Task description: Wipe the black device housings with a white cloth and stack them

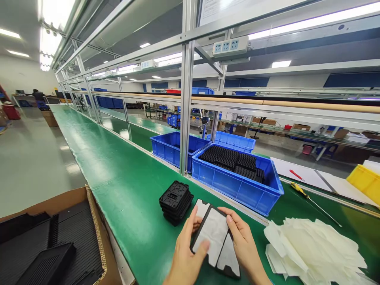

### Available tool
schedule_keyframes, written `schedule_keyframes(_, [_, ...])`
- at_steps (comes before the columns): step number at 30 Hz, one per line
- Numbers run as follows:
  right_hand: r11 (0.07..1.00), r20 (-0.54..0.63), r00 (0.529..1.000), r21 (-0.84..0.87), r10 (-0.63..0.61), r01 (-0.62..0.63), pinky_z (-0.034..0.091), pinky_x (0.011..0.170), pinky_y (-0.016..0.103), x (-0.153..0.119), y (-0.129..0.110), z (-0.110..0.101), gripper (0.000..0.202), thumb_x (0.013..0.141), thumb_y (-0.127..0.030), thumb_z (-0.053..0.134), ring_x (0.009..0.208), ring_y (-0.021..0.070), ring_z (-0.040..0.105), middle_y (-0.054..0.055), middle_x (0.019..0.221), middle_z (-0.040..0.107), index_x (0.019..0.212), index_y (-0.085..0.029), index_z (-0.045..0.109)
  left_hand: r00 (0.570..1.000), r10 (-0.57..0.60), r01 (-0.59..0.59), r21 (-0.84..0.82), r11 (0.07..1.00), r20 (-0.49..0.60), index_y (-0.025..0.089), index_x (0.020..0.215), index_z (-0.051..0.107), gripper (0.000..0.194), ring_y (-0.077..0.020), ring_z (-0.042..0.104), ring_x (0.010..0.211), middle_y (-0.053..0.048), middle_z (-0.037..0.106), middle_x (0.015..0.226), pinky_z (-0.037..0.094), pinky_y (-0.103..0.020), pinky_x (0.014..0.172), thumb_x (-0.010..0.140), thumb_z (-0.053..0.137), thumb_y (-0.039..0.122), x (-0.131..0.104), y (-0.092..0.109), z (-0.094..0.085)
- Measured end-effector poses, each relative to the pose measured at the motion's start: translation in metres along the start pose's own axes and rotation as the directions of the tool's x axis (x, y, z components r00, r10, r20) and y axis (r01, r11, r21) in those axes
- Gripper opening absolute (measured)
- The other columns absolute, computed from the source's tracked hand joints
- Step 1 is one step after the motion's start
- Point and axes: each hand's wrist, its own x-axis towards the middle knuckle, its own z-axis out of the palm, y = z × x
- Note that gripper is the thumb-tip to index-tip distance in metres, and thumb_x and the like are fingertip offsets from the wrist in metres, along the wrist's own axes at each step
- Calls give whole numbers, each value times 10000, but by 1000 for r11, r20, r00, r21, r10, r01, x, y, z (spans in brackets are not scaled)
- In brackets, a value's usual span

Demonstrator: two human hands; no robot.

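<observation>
Both hands hold a flat black plate (214, 237) faced with pale grey-white pieces, tilted above the green bench. My left hand (190, 247) grips its left edge, with the thumb lying over the pale face. At the upper right edge, my right hand (242, 237) pinches the plate between thumb and fingers. A stack of black moulded parts (175, 200) stands on the bench just beyond my left hand. To the right of my right hand lies a loose pile of whitish sheets (313, 249).
A blue bin (234, 192) holding ribbed black parts stands behind the hands, beside another blue bin (166, 148) and a metal post (186, 107). A cardboard box (99, 237) of black parts is at lower left. A yellow-handled screwdriver (299, 190) lies at right.
</observation>
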Motion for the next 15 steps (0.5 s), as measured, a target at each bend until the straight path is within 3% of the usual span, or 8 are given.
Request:
schedule_keyframes(1, [1000, 22, 1000, -21, -22, 22, 550, 825, 325, -4, -4, 2, 427, 934, -531, 464, 958, 223, 650, 84, 1059, 687, 1135, -207, 654, 990, -137, 142, -202, 969, 38, 176, 1482, 343, 767, -311, 507, 1222, -160, 547, 1313, 374, -446, 1090, 868, 543, 589, -1, 4, 0])
schedule_keyframes(2, [996, 38, 997, -59, -66, 68, 553, 806, 305, -7, -7, 3, 388, 955, -490, 444, 931, 205, 654, 74, 1047, 686, 1140, -219, 652, 957, -263, 291, -377, 880, 123, 182, 1449, 409, 737, -312, 524, 1211, -155, 576, 1293, 388, -452, 1080, 871, 513, 626, -1, 8, 1])
schedule_keyframes(4, [949, 19, 972, -213, -235, 234, 555, 788, 281, -13, -13, 7, 306, 970, -404, 450, 950, 189, 642, 69, 1065, 663, 1133, -248, 656, 847, -409, 531, -573, 624, 339, 195, 1420, 456, 743, -335, 556, 1188, -153, 611, 1269, 424, -494, 1041, 849, 524, 665, -5, 13, 3])
schedule_keyframes(6, [803, -19, 880, -421, -474, 423, 554, 753, 279, -18, -19, 11, 216, 951, -315, 507, 941, 188, 620, 74, 1025, 624, 1073, -254, 674, 768, -450, 637, -622, 456, 456, 207, 1447, 413, 787, -356, 593, 1142, -153, 634, 1244, 446, -540, 1006, 824, 578, 659, -10, 15, 7])
schedule_keyframes(7, [709, -17, 817, -506, -577, 490, 549, 714, 278, -20, -22, 13, 170, 934, -266, 538, 905, 186, 607, 75, 974, 601, 1024, -242, 680, 761, -453, 644, -631, 433, 465, 224, 1460, 388, 799, -358, 600, 1135, -144, 632, 1253, 442, -552, 1008, 817, 601, 646, -12, 15, 9])
schedule_keyframes(10, [512, 52, 670, -603, -740, 612, 493, 591, 280, -23, -29, 16, 129, 898, -116, 558, 755, 165, 551, 56, 823, 544, 930, -197, 653, 831, -412, 554, -629, 546, 374, 234, 1424, 455, 760, -334, 525, 1244, -109, 566, 1358, 334, -507, 1125, 805, 629, 638, -18, 14, 13])
schedule_keyframes(13, [424, 112, 596, -599, -795, 679, 464, 593, 303, -24, -32, 17, 186, 872, -33, 556, 743, 166, 538, 55, 811, 560, 966, -176, 631, 902, -343, 431, -539, 723, 262, 189, 1325, 580, 717, -307, 323, 1400, -88, 473, 1453, 121, -419, 1217, 803, 595, 681, -21, 13, 14])
schedule_keyframes(15, [388, 140, 572, -603, -808, 697, 453, 612, 316, -24, -31, 17, 203, 862, -14, 560, 745, 167, 544, 56, 813, 579, 988, -163, 617, 923, -319, 384, -470, 795, 215, 178, 1310, 595, 701, -295, 253, 1433, -83, 446, 1473, 56, -408, 1223, 827, 552, 686, -23, 11, 14])
